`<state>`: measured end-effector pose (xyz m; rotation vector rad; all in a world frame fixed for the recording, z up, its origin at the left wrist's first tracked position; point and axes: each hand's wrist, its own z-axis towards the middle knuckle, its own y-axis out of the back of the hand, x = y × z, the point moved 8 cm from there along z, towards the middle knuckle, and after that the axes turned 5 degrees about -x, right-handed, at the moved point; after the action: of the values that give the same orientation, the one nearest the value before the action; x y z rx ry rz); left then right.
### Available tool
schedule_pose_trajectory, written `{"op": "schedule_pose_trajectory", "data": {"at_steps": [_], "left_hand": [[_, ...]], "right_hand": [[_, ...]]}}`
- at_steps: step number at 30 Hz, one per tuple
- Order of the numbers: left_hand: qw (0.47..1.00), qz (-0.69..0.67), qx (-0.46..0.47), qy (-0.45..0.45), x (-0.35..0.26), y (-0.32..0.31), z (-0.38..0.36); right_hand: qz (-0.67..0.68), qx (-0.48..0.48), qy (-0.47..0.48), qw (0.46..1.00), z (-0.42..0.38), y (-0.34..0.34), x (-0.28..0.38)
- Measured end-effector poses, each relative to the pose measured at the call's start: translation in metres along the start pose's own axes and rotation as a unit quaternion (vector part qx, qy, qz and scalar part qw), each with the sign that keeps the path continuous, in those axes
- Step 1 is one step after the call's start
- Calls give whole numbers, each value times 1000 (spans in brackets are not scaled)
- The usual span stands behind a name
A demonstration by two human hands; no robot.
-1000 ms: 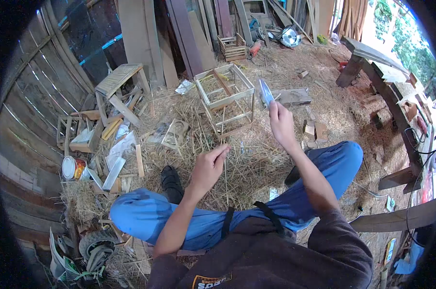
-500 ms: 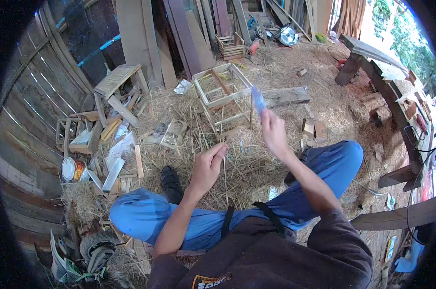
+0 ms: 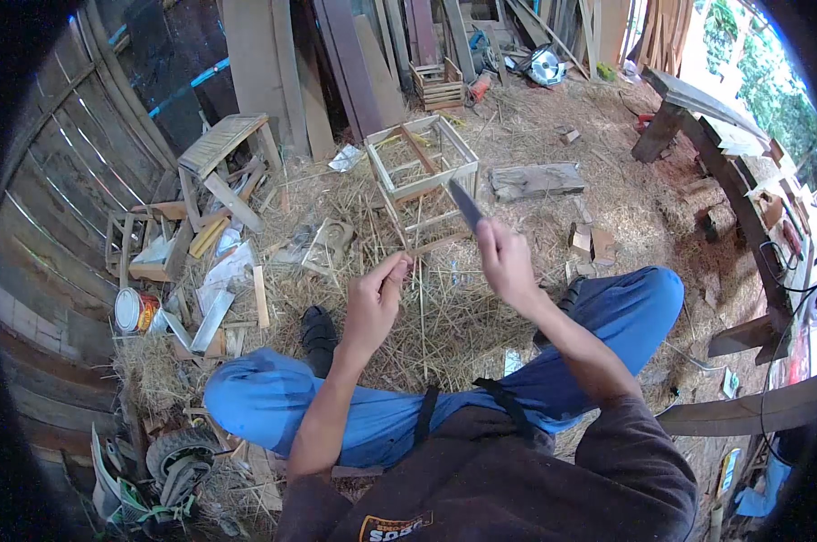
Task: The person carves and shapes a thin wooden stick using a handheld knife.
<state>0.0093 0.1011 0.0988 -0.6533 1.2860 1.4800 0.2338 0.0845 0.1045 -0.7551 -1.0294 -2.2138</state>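
My right hand [image 3: 508,266] grips a knife [image 3: 467,206], its dark blade pointing up and left. Across from it, my left hand [image 3: 378,294] is closed in a pinch, thumb against fingers; I cannot tell what thin thing, if any, it holds. Just beyond both hands stands an open wooden frame [image 3: 424,186] made of pale slats, and the blade tip overlaps its near right side in this view. Straw and thin sticks [image 3: 426,316] cover the ground under my hands, between my knees.
A small wooden stool [image 3: 223,144] stands at the left, near a paint can [image 3: 135,312] and wood scraps. One plank [image 3: 537,181] lies right of the frame. Farther back are a slatted crate [image 3: 437,86] and a circular saw [image 3: 544,68]. A long wooden bench [image 3: 729,199] runs along the right.
The knife has swung from upright to a leftward slant, its blade now lower and dark instead of bright. My left hand has moved slightly left and up, still pinched.
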Motion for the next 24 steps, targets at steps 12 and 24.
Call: {"op": "schedule_pose_trajectory", "data": {"at_steps": [12, 24], "left_hand": [[990, 65, 53, -115, 0, -24, -7], [997, -12, 78, -17, 7, -29, -7]], "right_hand": [[13, -1, -43, 999, -11, -6, -5], [-19, 43, -47, 998, -7, -17, -14]]}}
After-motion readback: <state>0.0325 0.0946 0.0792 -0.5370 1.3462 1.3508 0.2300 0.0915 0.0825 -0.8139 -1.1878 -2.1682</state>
